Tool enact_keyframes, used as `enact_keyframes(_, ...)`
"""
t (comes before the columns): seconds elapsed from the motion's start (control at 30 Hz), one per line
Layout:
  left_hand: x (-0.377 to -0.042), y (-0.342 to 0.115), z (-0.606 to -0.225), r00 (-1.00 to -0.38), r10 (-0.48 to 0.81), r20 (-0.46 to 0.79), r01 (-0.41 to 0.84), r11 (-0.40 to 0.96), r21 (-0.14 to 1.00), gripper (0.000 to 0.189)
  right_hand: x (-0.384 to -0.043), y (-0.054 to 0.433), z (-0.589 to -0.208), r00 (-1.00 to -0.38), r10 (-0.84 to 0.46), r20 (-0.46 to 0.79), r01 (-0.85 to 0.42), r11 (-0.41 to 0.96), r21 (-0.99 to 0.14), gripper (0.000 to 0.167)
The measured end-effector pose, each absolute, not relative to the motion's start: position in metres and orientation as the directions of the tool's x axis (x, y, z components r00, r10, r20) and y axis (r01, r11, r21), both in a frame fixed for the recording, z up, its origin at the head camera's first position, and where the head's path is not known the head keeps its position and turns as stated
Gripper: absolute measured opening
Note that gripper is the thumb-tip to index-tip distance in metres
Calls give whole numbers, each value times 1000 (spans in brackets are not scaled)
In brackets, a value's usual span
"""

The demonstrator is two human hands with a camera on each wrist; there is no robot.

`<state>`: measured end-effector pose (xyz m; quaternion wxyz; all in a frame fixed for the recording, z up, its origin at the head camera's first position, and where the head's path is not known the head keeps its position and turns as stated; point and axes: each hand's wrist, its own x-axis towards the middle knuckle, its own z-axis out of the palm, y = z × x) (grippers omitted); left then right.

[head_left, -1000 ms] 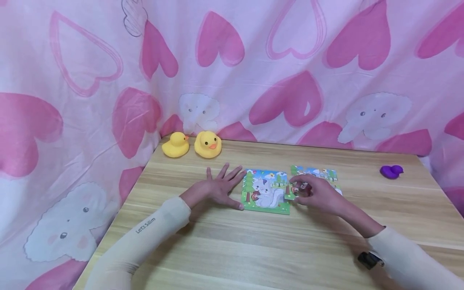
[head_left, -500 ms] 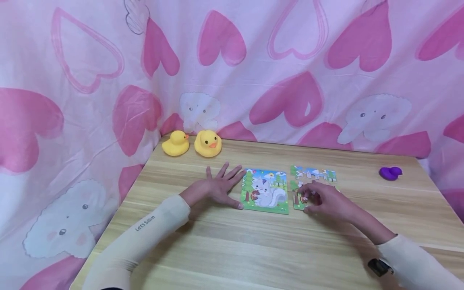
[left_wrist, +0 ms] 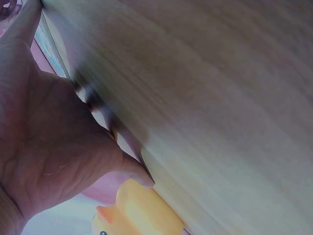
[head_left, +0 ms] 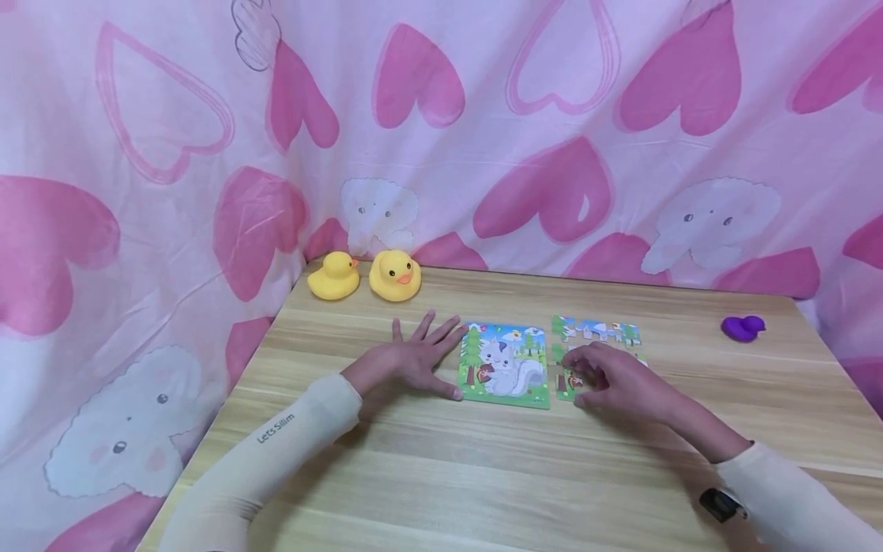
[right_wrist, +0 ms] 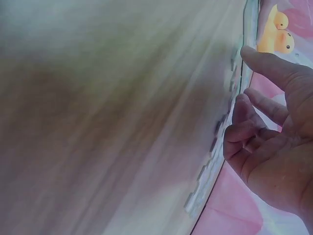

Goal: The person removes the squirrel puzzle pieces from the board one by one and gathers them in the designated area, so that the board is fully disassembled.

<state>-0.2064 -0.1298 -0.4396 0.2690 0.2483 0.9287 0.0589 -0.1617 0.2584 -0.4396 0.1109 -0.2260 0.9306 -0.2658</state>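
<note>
Beside the left edge of a square squirrel picture board, my left hand lies spread on the table, its thumb and a fingertip at the board's edge. In the left wrist view, the palm hides most of the board. My right hand is bent over loose jigsaw pieces right of the board. Its thumb and fingers hold a jigsaw piece with a tree trunk and green ground, low against the table. Behind it lies a row of joined jigsaw pieces. The right hand covers several more pieces.
Two yellow rubber ducks stand at the back left of the wooden table. A purple duck sits at the far right. A pink heart-patterned curtain hangs behind the table and along its left side.
My right hand has carried the jigsaw piece from the board's right edge down to the loose pieces, then shifted it slightly left. My left hand stays in place.
</note>
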Motion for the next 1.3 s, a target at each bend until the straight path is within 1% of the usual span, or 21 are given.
enact_keyframes(0.1, -206, -130, -441, -731, 494, -470, 429, 869, 246, 123, -164, 252, -437, -866, -497, -55, -395, 748, -534, 56)
enact_keyframes(0.27, -206, -131, -443, -731, 496, -468, 429, 868, 250, 123, -165, 237, -435, -846, -533, -21, -434, 710, -554, 55)
enact_keyframes(0.57, -207, -129, -443, -734, 495, -465, 431, 868, 245, 123, -162, 200, -437, -830, -556, -52, -416, 676, -608, 52)
enact_keyframes(0.8, -207, -128, -443, -730, 496, -471, 436, 868, 238, 123, -153, 175, -436, -827, -558, -72, -413, 689, -596, 51)
enact_keyframes(0.97, -207, -127, -441, -732, 494, -469, 439, 868, 231, 122, -150, 167, -434, -830, -547, -106, -392, 708, -588, 54)
enact_keyframes(1.1, -207, -127, -440, -732, 489, -475, 433, 871, 230, 121, -148, 164, -436, -827, -548, -127, -385, 716, -582, 53)
enact_keyframes(1.3, -208, -128, -439, -729, 490, -478, 436, 871, 228, 122, -149, 162, -438, -818, -563, -118, -406, 711, -574, 50)
